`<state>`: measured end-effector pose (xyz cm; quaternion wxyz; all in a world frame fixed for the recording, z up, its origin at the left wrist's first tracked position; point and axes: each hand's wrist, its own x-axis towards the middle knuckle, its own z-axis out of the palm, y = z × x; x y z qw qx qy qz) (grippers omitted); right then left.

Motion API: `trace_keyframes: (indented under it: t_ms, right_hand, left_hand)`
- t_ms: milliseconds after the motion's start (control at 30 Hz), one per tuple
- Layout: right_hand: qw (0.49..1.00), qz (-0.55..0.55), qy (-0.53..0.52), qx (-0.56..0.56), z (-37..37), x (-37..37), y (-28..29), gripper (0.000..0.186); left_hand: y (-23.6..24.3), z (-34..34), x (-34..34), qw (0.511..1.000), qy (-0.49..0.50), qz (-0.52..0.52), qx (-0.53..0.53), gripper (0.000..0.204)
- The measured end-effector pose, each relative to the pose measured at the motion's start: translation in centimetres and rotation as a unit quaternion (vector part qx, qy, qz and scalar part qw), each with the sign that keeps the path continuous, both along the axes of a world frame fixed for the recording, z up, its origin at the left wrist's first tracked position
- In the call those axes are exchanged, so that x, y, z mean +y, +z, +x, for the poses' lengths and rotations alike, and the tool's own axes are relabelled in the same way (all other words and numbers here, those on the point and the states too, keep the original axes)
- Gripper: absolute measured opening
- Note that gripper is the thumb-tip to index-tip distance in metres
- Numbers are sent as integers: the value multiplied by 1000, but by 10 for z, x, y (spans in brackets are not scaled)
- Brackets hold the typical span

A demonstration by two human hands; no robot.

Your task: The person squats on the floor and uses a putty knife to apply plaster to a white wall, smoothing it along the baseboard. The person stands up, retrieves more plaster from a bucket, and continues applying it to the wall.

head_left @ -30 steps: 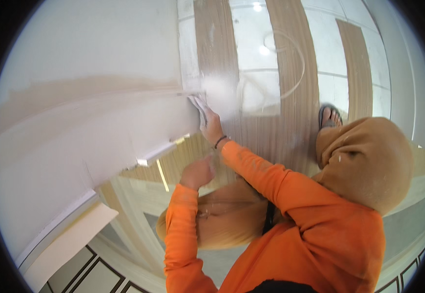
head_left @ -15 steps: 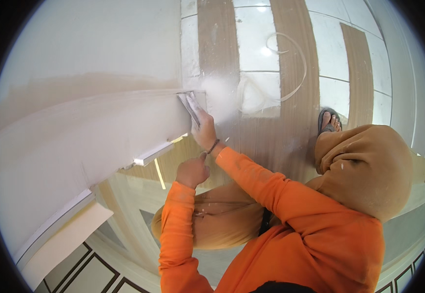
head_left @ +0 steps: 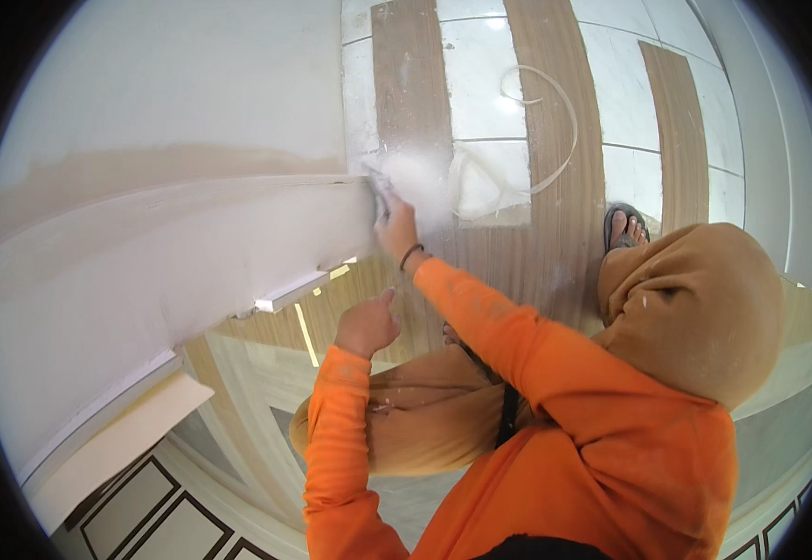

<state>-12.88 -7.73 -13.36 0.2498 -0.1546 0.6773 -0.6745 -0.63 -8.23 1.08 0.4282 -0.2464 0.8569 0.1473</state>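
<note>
My right hand [head_left: 396, 227] grips a dark, dust-coated sanding pad [head_left: 376, 192] against the end of the white plastered ledge [head_left: 191, 238], where a pale powdery patch [head_left: 410, 177] shows on the floor beside it. Lower down, my left hand [head_left: 366, 326] is loosely closed below my right wrist, one digit pointing up, with nothing visible in it. A white strip [head_left: 289, 290] runs along the ledge's lower edge.
The striped wood-look and white-tile floor [head_left: 480, 75] carries a loose pale loop of strip [head_left: 569, 121]. My sandaled foot [head_left: 624, 227] rests at the right. A cream sheet [head_left: 126, 439] hangs at lower left. A pale panel [head_left: 760, 112] borders the floor's far right.
My right hand with the pad has shifted left, then back right and up along the ledge's end. My left hand rose toward my right wrist, and a gap has reopened between them.
</note>
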Motion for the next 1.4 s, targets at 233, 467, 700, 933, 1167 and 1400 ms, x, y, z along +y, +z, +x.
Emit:
trace_keyframes:
  t_ms: [233, 467, 700, 933, 1167, 1400]
  right_hand:
    - [999, -12, -39, 33, 4, 10, -9, 68]
    - [990, -65, -59, 108, 6, 2, 4, 65]
    - [991, -71, -53, 97, 34, 6, 18, 64]
    - [984, -100, -27, 145, 21, 12, 32, 61]
    - [992, -72, -31, 96, 35, 11, 12, 61]
    - [997, -28, -53, 46, 30, 4, -14, 46]
  left_hand:
    - [3, 6, 0, 999, 4, 19, 30, 56]
    - [-3, 13, -9, 994, 23, 13, 107, 50]
    - [1, 18, -5, 989, 69, 43, 127, 51]
    - [-2, 26, 0, 987, 72, 17, 143, 49]
    - [-7, 24, -12, 990, 88, 42, 97, 53]
    - [-6, 28, -9, 979, 69, 34, 187, 49]
